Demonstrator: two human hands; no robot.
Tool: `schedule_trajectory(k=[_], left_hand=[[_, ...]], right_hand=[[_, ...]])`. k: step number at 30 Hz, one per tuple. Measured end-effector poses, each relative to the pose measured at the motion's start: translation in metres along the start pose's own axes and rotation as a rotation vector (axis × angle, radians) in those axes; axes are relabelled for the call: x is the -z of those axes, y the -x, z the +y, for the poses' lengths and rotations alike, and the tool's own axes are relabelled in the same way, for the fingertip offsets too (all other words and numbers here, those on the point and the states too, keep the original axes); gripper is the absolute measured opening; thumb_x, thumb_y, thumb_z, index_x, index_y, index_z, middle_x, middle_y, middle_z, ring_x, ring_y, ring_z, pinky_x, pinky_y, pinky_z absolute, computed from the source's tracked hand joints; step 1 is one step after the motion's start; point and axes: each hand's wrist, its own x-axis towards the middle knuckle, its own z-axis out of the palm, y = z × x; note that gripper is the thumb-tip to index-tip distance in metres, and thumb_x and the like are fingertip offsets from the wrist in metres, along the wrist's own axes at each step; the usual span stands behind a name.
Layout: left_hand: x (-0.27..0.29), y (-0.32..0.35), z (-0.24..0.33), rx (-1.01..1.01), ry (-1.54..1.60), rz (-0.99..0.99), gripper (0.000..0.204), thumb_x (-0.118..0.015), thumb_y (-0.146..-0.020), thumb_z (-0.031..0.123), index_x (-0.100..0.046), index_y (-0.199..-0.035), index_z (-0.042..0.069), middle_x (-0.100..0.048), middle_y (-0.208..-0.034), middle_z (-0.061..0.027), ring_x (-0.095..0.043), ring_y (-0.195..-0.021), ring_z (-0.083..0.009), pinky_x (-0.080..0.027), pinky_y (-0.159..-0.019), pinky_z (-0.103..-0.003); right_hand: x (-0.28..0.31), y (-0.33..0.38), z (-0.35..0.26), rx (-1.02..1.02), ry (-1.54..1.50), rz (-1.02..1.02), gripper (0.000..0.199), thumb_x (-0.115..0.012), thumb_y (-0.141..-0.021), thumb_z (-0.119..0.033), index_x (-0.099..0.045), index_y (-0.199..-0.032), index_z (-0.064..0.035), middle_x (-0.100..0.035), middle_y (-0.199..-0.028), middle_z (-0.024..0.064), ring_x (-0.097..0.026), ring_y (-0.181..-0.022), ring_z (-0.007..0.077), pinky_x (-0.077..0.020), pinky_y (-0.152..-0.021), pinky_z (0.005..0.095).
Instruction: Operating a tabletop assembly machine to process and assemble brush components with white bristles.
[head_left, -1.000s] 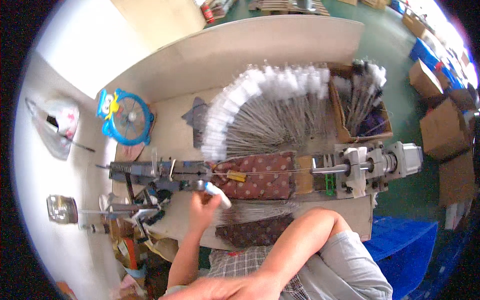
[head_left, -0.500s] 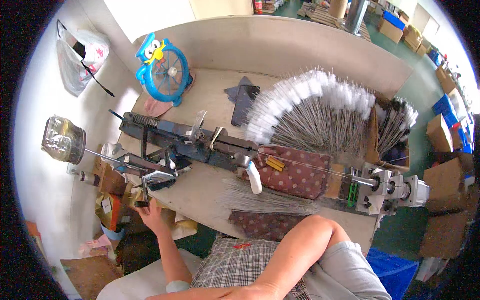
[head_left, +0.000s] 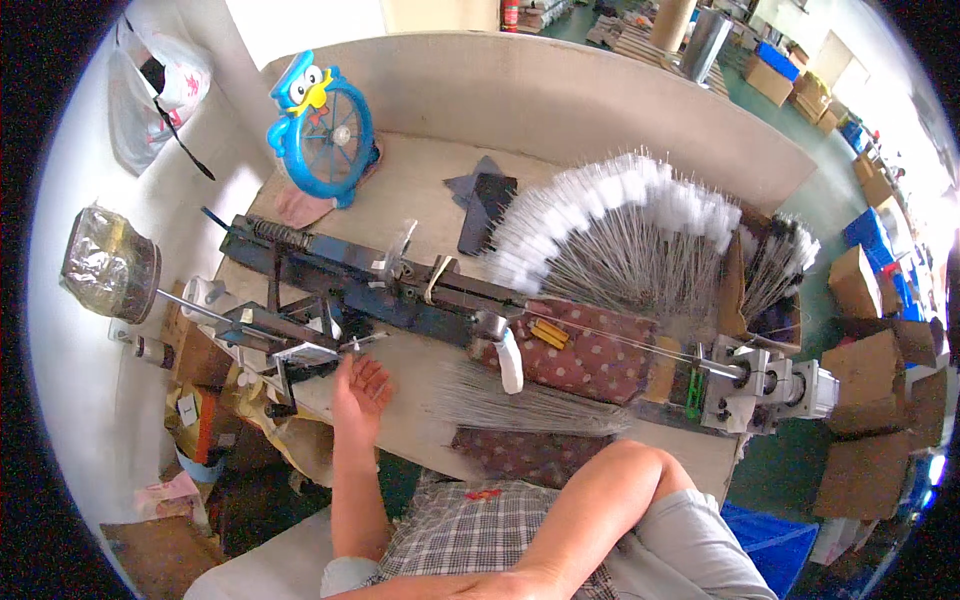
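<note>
My left hand [head_left: 362,395] is raised at the front of the bench machine [head_left: 360,285], palm up, its fingers loosely curled and apart. Its fingertips are close to a small metal part [head_left: 362,343] beside the angled metal plate; I see nothing gripped. Down and to the left of it hangs the black crank knob [head_left: 280,410]. My right arm [head_left: 590,500] is bent across my lap, and its hand is out of the picture below. A white-wrapped lever [head_left: 509,362] sticks out from the machine's middle. Thin twisted wires [head_left: 530,402] lie in a bundle in front.
White-tipped wire brushes [head_left: 620,215] fan out at the back right, beside a cardboard box [head_left: 735,285] of darker brushes. A motor unit [head_left: 770,385] stands at the bench's right end. Further back are a phone [head_left: 487,215] and a blue cartoon fan [head_left: 330,135].
My left hand has left the crank knob and moved up and right, to the metal part at the machine's front. My right arm stays nearly still. The whole view has shifted slightly.
</note>
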Motion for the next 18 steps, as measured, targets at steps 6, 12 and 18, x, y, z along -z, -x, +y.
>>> schedule_trajectory(k=[6, 12, 18], left_hand=[[-0.016, -0.016, 0.011, 0.083, 0.009, -0.018, 0.033, -0.062, -0.081, 0.04, -0.058, -0.09, 0.008, -0.059, -0.078, -0.0012, -0.057, -0.073, -0.0146, -0.048, -0.064, -0.031], [-0.015, -0.011, 0.012, 0.015, -0.032, 0.066, 0.021, -0.065, -0.081, 0.03, -0.06, -0.088, 0.01, -0.06, -0.076, -0.0002, -0.058, -0.072, -0.0133, -0.048, -0.061, -0.03], [-0.018, -0.011, 0.01, -0.028, -0.042, 0.104, 0.016, -0.064, -0.081, 0.024, -0.06, -0.087, 0.01, -0.059, -0.076, 0.0005, -0.056, -0.069, -0.0127, -0.047, -0.06, -0.028]], right_hand=[[0.006, 0.004, 0.009, 0.237, -0.353, -0.135, 0.063, -0.029, -0.094, -0.049, -0.041, -0.122, 0.0064, -0.055, -0.106, 0.0206, -0.062, -0.09, 0.0271, -0.0561, -0.061, 0.0286], [0.03, 0.038, -0.037, 0.017, 0.386, 0.018, 0.05, -0.036, -0.095, -0.042, -0.045, -0.112, 0.0035, -0.053, -0.098, 0.0112, -0.057, -0.085, 0.0182, -0.0509, -0.058, 0.0254], [0.1, 0.135, -0.076, 0.11, 1.948, 0.756, 0.015, -0.06, -0.083, -0.014, -0.063, -0.092, -0.0027, -0.061, -0.081, 0.0102, -0.062, -0.074, 0.0219, -0.049, -0.064, 0.0322]])
